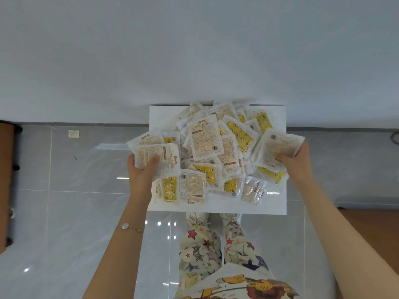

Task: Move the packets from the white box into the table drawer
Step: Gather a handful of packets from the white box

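Note:
A white box point(218, 207) stands on the floor against the wall, heaped with several white and yellow packets point(205, 140). My left hand point(142, 169) grips a small stack of packets point(158, 157) at the box's left edge, thumb on top. At the right edge my right hand point(296, 161) grips another stack of packets point(278, 147), thumb pressed on the top one. Both stacks are lifted slightly above the heap. No drawer shows in this view.
Grey glossy floor tiles point(82, 212) surround the box. A brown wooden table edge point(6, 180) runs down the far left, and another wooden surface point(377, 238) sits at lower right. My legs in star-print trousers point(207, 244) stand just in front of the box.

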Tool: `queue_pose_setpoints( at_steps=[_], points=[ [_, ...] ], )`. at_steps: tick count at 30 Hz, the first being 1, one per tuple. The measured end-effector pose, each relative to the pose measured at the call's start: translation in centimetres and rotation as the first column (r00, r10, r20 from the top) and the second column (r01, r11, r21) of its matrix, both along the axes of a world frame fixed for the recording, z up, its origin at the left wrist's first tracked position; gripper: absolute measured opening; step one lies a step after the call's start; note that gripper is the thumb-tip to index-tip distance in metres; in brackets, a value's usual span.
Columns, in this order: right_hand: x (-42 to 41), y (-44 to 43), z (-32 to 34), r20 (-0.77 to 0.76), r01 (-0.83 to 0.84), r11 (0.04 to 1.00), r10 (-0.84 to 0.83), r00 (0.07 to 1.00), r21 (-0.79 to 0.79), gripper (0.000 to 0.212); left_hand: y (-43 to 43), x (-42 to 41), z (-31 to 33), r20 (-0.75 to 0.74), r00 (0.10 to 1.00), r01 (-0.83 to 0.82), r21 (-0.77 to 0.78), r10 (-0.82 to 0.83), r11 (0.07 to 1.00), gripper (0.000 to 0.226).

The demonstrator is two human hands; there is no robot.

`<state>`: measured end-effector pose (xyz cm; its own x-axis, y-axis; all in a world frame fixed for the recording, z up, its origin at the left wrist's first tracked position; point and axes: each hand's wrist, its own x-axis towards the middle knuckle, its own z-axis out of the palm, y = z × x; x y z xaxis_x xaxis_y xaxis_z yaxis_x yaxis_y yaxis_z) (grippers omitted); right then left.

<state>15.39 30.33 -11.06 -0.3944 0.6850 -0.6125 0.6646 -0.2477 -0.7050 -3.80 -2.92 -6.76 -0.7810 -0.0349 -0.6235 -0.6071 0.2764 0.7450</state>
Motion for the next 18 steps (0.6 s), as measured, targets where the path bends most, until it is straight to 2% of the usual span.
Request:
queue_pose_setpoints(
  at_steps=[4, 8, 11, 15, 18],
  points=[
    [-1.1, -0.6, 5.7, -0.126, 0.039, 0.996, -0.049, 0.991, -0.078, 0.056, 0.8, 1.1, 3.6, 0.002, 1.000, 0.030, 0.073, -0.030, 0.997, 0.036],
    [-3.2, -1.7, 12.2, -0.145, -0.075, 0.993, 0.061, 0.988, -0.093, 0.051, 1.7, 2.6, 8.8, -0.009, 0.999, 0.032, 0.188, -0.031, 0.982, 0.042],
    [-5.1, -3.2, 17.7, -0.170, -0.178, 0.982, 0.165, 0.971, -0.064, 0.043, 1.7, 3.7, 13.4, -0.010, 1.000, -0.021, 0.272, 0.025, 0.962, 0.048],
    [-7.2, -6.4, 23.9, -0.238, -0.263, 0.962, 0.238, 0.942, -0.078, 0.046, -0.3, 5.6, 19.0, -0.001, 0.993, -0.112, 0.362, 0.120, 0.925, 0.054],
    [-8.4, -9.7, 27.6, -0.259, -0.359, 0.932, 0.333, 0.906, -0.057, 0.043, -2.8, 7.8, 23.2, 0.051, 0.964, -0.258, 0.412, 0.261, 0.874, 0.043]
  ],
)
